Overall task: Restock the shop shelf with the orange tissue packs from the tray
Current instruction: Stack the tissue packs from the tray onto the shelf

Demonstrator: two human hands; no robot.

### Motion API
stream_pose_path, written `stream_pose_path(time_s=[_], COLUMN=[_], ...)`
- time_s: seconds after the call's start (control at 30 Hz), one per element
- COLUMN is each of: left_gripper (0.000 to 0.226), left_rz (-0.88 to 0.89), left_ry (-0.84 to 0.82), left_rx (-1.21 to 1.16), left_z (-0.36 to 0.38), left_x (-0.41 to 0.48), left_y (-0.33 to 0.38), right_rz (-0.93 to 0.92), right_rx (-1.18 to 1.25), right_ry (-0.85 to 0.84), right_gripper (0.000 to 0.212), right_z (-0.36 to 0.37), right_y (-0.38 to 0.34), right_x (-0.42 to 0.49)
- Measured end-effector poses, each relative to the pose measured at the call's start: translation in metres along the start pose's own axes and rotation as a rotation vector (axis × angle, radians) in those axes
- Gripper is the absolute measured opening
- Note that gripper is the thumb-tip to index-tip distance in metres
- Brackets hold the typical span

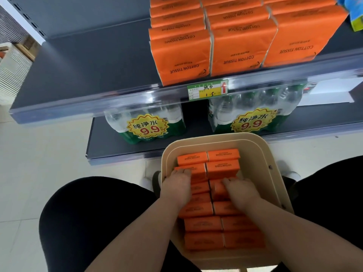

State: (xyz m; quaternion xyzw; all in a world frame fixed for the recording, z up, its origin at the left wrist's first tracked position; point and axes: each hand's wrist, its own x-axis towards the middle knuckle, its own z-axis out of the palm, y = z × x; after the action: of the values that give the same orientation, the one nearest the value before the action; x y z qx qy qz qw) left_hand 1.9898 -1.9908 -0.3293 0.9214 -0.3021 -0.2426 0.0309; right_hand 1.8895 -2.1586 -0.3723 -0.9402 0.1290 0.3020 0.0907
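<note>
A beige tray (261, 154) sits between my knees, filled with two columns of orange tissue packs (223, 156). My left hand (176, 185) reaches into the left column, its fingers curled over a pack (198, 171) there. My right hand (241, 190) lies on the right column, its fingers curled round a pack (218, 190). Above, the dark shelf (82, 63) carries three rows of orange tissue packs (182, 55) on its right half. Its left half is bare.
A price tag (208, 91) hangs on the shelf's front rail. Below it, two shrink-wrapped packs of water bottles (147, 126) stand on the lower shelf. My black-clad knees (88, 222) flank the tray. Pale floor tiles (39, 154) lie to the left.
</note>
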Motion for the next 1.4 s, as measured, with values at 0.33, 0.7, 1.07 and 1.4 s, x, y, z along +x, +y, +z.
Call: stream_pose_path(time_s=[0.33,0.7,1.07,1.4], left_gripper=[0.037,0.038,0.033,0.035], left_rz=[-0.002,0.025,-0.059,-0.033], left_ry=[0.026,0.03,-0.033,0.281], left_rx=[0.046,0.379,0.219,0.014], left_z=[0.012,0.028,0.013,-0.057], left_x=[0.024,0.044,0.038,-0.006], left_y=[0.007,0.011,0.008,0.005], right_rz=[0.05,0.088,0.059,0.006], right_rx=[0.082,0.147,0.147,0.037], right_ry=[0.331,0.331,0.367,0.558], right_gripper=[0.051,0.052,0.046,0.045], right_z=[-0.033,-0.029,-0.045,-0.096], right_y=[0.014,0.029,0.019,-0.005], right_x=[-0.035,-0.037,-0.037,-0.063])
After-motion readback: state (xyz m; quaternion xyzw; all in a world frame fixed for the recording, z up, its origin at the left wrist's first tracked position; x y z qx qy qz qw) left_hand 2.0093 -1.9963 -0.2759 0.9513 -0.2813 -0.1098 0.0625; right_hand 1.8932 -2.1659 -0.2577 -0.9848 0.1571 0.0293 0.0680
